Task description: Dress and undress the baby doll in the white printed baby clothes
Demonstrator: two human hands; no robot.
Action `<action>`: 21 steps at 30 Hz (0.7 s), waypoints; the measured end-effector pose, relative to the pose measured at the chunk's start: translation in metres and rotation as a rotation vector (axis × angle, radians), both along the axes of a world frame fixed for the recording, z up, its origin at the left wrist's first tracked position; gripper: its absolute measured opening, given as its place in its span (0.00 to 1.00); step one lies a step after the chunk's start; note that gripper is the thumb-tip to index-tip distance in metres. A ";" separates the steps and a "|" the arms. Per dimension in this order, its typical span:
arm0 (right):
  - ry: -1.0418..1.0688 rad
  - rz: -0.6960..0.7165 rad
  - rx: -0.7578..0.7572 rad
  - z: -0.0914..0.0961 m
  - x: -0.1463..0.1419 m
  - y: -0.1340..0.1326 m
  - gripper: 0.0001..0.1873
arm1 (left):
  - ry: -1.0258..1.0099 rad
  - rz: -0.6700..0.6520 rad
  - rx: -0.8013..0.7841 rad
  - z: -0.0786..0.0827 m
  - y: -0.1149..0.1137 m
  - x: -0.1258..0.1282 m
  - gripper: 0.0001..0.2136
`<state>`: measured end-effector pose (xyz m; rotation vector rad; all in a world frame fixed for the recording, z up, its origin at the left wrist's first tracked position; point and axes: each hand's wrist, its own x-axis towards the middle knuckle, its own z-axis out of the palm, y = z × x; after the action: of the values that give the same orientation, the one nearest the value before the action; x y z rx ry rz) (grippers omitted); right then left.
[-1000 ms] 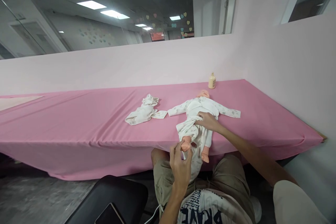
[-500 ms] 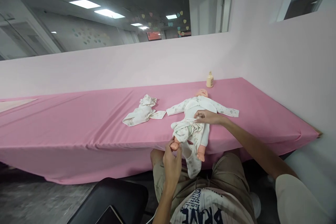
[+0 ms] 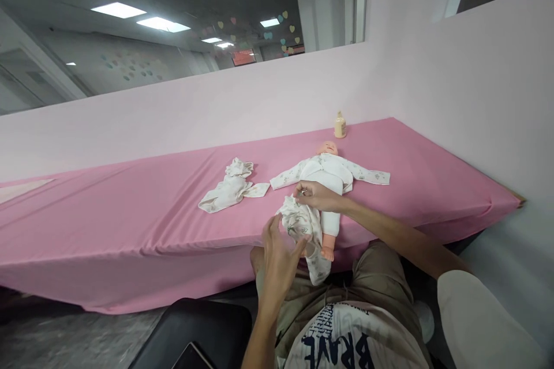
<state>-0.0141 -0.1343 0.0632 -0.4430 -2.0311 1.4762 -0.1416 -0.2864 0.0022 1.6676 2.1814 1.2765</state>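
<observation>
A baby doll (image 3: 319,168) lies on its back, head toward the wall, in a white long-sleeved patterned top (image 3: 367,174) with its sleeves spread out. White patterned baby trousers (image 3: 296,220) are bunched around one leg, and their other part hangs over the table's front edge. My right hand (image 3: 318,195) pinches the upper edge of the trousers. On the near side, my left hand (image 3: 277,251) has thumb and fingers spread around the bunched cloth, touching it. The other leg is bare below the white body, its foot (image 3: 328,251) at the table edge.
A second crumpled white garment (image 3: 229,189) lies left of the doll. A yellowish pump bottle (image 3: 340,125) stands near the wall behind its head. Pink cloth (image 3: 130,207) covers the table. A black seat (image 3: 208,323) with a phone (image 3: 193,357) is at lower left.
My left hand has let go of the doll's foot and spread around the bunched trousers. My right hand has moved left and stays on the trousers. The foot is now mostly hidden.
</observation>
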 end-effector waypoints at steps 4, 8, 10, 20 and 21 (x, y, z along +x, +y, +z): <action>0.009 -0.073 0.093 0.000 -0.002 -0.015 0.04 | 0.235 -0.032 -0.160 0.007 0.010 0.010 0.33; -0.023 -0.164 0.104 -0.007 0.005 -0.013 0.06 | 0.369 -0.011 -0.281 0.001 0.007 0.013 0.31; -0.025 -0.168 0.062 -0.013 0.011 -0.010 0.09 | 0.379 -0.022 -0.305 0.000 0.006 0.012 0.31; -0.430 -0.048 0.445 -0.040 0.060 -0.005 0.14 | 0.181 -0.148 -0.255 -0.003 0.015 -0.003 0.37; -0.426 -0.062 0.503 -0.042 0.059 -0.006 0.11 | 0.172 -0.152 -0.254 -0.003 0.016 -0.005 0.37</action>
<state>0.0445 -0.1400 0.0211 -0.6350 -2.5888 0.8271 -0.1466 -0.2704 -0.0010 1.8516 2.1492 0.8076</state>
